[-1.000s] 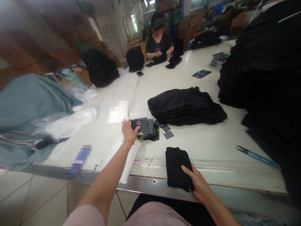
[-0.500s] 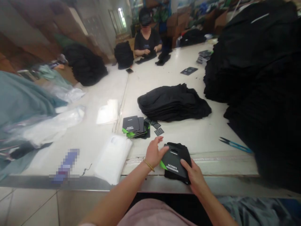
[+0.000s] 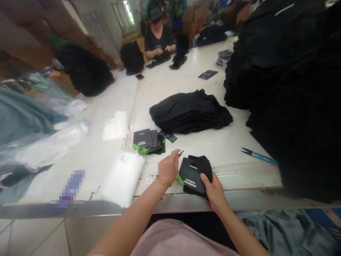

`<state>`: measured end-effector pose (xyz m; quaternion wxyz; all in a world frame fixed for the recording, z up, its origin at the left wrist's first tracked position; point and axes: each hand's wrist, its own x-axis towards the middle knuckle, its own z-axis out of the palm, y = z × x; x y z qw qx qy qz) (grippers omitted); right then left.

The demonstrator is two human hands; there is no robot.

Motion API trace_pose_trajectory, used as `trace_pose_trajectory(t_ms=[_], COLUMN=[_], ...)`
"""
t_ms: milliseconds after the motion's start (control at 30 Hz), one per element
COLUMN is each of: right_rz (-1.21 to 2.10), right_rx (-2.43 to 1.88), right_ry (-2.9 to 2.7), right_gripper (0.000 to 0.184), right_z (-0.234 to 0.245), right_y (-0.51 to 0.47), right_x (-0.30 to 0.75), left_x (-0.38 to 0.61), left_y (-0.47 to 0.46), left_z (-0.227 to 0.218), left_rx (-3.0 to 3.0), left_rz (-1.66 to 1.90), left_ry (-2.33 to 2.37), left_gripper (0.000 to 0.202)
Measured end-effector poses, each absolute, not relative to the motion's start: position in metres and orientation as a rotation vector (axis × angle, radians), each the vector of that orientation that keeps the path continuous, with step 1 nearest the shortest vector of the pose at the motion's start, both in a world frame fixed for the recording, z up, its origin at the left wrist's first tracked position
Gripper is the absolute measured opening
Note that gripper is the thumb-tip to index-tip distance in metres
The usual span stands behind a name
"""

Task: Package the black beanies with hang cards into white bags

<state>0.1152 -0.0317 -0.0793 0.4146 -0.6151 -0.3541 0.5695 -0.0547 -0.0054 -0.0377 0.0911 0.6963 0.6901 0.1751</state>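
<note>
The right hand (image 3: 214,190) clasps a folded black garment (image 3: 205,167) with a printed card (image 3: 189,179) on top, near the counter (image 3: 170,89) edge. The left hand (image 3: 167,169), fingers closed, seems to pinch a small tag (image 3: 181,153) — a stack of cards (image 3: 142,139) and a pile of black garments (image 3: 189,112) remain beyond.

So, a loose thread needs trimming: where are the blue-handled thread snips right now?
In the head view, the blue-handled thread snips lie on the right of the white table, just left of the big black garment heap and right of the person's right hand.
</note>
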Motion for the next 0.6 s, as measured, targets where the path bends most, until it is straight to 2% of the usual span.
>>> trace_pose_trajectory(t_ms=[133,300,367,467,600], right_rz=[1.532,1.6,1.731,2.044,2.154], right_rx=[-1.394,-1.417,-1.383,-1.313,-1.379], right_ry=[-0.845,-0.859,-0.807,-0.777,-1.062], right_gripper=[0.045,0.051,0.054,0.053,0.048], right_z=[-0.077,-0.072,-0.063,-0.051,-0.05], right_y=[-0.038,-0.046,-0.049,-0.05,-0.043], right_x=[0.096,0.1,0.112,0.127,0.126], left_x=[-0.019,-0.033,-0.071,-0.146,-0.218], left_y=[-0.054,-0.08,-0.081,-0.08,-0.078], left_z=[-0.026,-0.021,-0.02,-0.023,-0.041], left_rx=[2.114,1.913,1.855,1.631,1.352], left_rz=[0.579,0.79,0.971,1.109,0.755], left_ry=[1.738,1.712,1.832,2.263,2.456], left_gripper=[0.029,0.038,0.032,0.027,0.029])
